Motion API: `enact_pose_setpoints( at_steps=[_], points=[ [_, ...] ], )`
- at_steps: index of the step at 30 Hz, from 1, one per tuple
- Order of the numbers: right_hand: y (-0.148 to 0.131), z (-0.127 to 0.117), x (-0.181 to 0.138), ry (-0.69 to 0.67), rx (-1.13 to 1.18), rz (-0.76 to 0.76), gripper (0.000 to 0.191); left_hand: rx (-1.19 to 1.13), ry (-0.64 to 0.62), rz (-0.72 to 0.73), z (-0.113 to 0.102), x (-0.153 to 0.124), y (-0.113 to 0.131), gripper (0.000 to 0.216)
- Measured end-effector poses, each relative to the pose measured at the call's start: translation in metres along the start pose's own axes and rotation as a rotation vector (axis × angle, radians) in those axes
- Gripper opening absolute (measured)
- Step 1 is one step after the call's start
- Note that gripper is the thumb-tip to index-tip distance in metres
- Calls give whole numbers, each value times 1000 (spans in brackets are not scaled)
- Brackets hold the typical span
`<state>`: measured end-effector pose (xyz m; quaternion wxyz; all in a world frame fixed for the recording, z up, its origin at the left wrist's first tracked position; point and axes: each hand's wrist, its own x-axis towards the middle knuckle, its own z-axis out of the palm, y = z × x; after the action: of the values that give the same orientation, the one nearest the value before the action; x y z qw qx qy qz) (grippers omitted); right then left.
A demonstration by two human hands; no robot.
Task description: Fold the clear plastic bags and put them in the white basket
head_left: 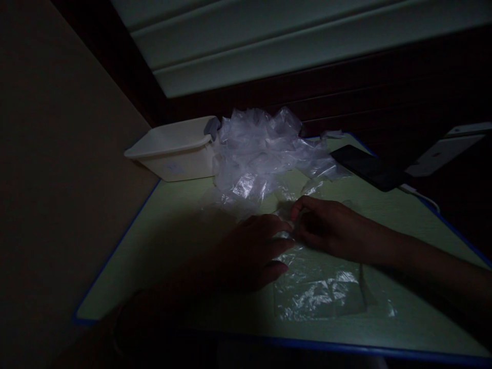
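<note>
The scene is very dim. A clear plastic bag (319, 289) lies flat on the pale green table (172, 246) in front of me. My left hand (249, 251) rests palm down on the bag's upper left part, fingers spread. My right hand (330, 230) meets it at the bag's top edge, fingertips pinching the plastic there. A heap of crumpled clear plastic bags (261, 148) sits just behind both hands.
A cream plastic bin (177, 151) stands at the table's back left, against the heap. A dark phone (369, 166) lies at the back right, with a white device (446, 148) and cable beyond it. The table has a blue edge; a wall runs along the left.
</note>
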<state>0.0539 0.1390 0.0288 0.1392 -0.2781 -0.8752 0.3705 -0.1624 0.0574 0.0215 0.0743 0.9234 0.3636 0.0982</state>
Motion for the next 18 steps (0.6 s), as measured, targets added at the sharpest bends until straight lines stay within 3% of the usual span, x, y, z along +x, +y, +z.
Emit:
enact_pose_setpoints(
  at_steps=[6,12,18],
  points=[
    [-2,-3,-1,-20,-42,-5,22,-1,-8,15,0,1,0,38],
    [-4,-8,-1,18,-97,-93,10,-8,6,12,0,0,0,38],
    [-2,-7,0,6,-96,-72,11,-7,-1,14,-1,0,-1,37]
  ],
)
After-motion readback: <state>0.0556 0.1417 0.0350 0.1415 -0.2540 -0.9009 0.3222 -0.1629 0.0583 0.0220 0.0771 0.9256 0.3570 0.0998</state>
